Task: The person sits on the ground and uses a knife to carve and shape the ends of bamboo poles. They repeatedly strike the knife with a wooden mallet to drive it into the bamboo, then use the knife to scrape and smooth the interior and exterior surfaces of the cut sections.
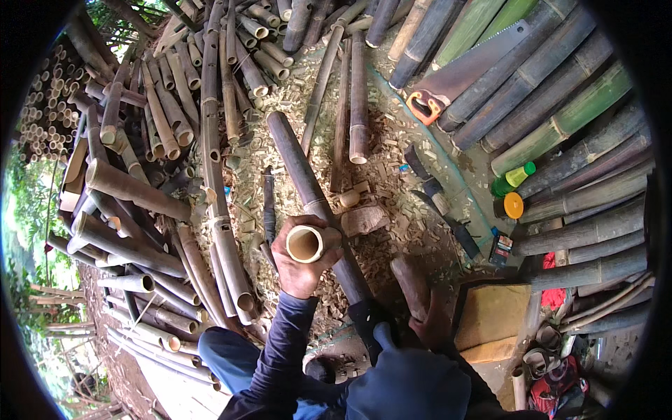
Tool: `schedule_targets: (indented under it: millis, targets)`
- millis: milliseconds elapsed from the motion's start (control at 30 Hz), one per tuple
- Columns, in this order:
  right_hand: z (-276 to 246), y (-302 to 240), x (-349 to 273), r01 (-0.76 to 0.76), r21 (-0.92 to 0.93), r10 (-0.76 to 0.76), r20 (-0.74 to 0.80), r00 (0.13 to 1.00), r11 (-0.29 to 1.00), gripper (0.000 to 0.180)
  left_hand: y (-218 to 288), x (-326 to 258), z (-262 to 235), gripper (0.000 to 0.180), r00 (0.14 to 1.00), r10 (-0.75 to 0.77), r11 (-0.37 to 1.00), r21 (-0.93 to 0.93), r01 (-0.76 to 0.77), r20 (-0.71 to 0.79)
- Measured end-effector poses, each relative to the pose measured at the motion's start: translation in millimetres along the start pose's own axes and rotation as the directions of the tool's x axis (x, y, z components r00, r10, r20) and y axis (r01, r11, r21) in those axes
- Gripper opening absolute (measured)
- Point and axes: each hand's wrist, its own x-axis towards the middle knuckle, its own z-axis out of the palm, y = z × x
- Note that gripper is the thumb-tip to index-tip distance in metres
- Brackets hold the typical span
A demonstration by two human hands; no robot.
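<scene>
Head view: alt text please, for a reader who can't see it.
Seen from above, the person's left hand grips a short hollow tan bamboo tube, open end up, over a wood-chip-strewn floor. The right hand rests low beside a long dark bamboo pole. Cut bamboo piles surround them, and an orange-handled handsaw lies on bamboo poles at upper right.

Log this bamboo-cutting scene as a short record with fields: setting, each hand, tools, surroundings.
setting: outdoor ground covered in bamboo shavings
left hand: gripped around a short hollow bamboo section, open end facing up
right hand: not visible; only a dark sleeve at the lower edge
long bamboo pole: lies on the ground just beyond the left hand
tools: handsaw with orange handle resting on thick poles; dark blade lying in the shavings
surroundings: cut bamboo pile at left; green bottle at right
</scene>
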Motion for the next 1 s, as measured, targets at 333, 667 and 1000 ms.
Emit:
schedule_targets:
  millis: [333,667,1000]
  targets:
    - [-61.6,-95.2,65.5,0.36,0.102,-0.347,-0.122,0.93,0.927,0.103,15.6,18.0,-6.0,0.037,0.998,0.061,0.998,0.018,-0.061,0.005]
    - [-15.2,-168.3,135.5,0.406,0.602,-0.502,-0.009,0.865,0.688,0.099,41.9,33.9,-15.6,0.084,0.987,-0.071,0.667,-0.729,0.156,0.147]
    - [-73.4,-143.3,300.5,0.41,0.426,-0.295,-0.311,0.903,0.806,0.094,-249.9,-41.5,-146.1,0.047,0.854,-0.319,0.681,0.528,0.508,-0.41]
